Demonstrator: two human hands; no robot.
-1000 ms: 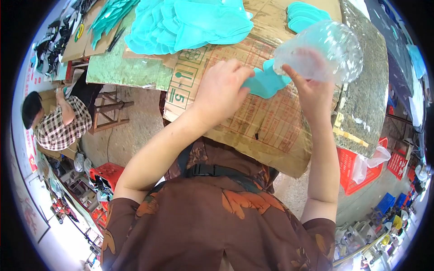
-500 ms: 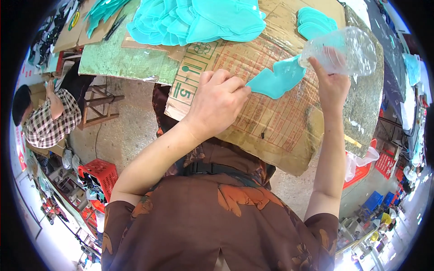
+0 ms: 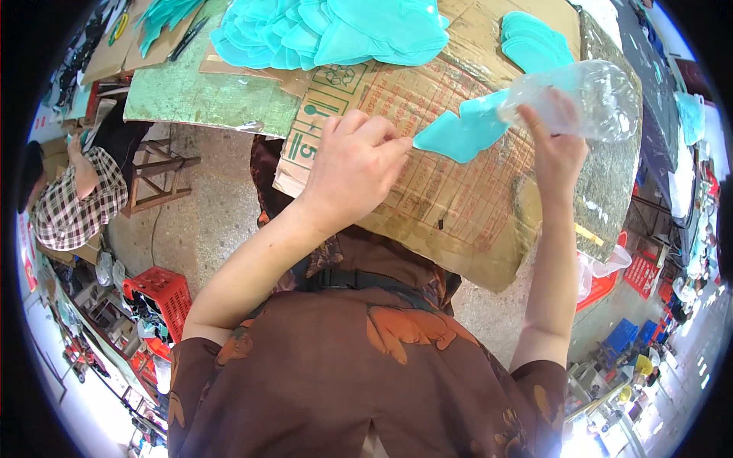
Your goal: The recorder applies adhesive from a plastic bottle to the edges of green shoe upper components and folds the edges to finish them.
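Note:
My left hand [image 3: 353,168] is closed, pinching the left tip of a turquoise flat cut piece [image 3: 467,131] over the cardboard. In my right hand [image 3: 560,156] is a clear plastic bottle [image 3: 607,99], tipped on its side with its narrow end pointing left. That end lies over the right end of the turquoise piece; whether they touch I cannot tell. Beyond my hands lies a large heap of similar turquoise pieces [image 3: 336,34]. A smaller neat stack of turquoise pieces [image 3: 533,42] sits behind the bottle.
A printed cardboard sheet [image 3: 458,198] covers the green worktop [image 3: 206,95]. More turquoise pieces [image 3: 164,19] lie at the far left, near dark scissors or a similar tool [image 3: 187,40]. Red baskets [image 3: 164,294] stand on the floor. Another person [image 3: 80,195] sits at the left.
My right hand has brought the bottle slightly nearer and left, its narrow end further over the piece. My left hand keeps its pinch. The whole view has shifted a little.

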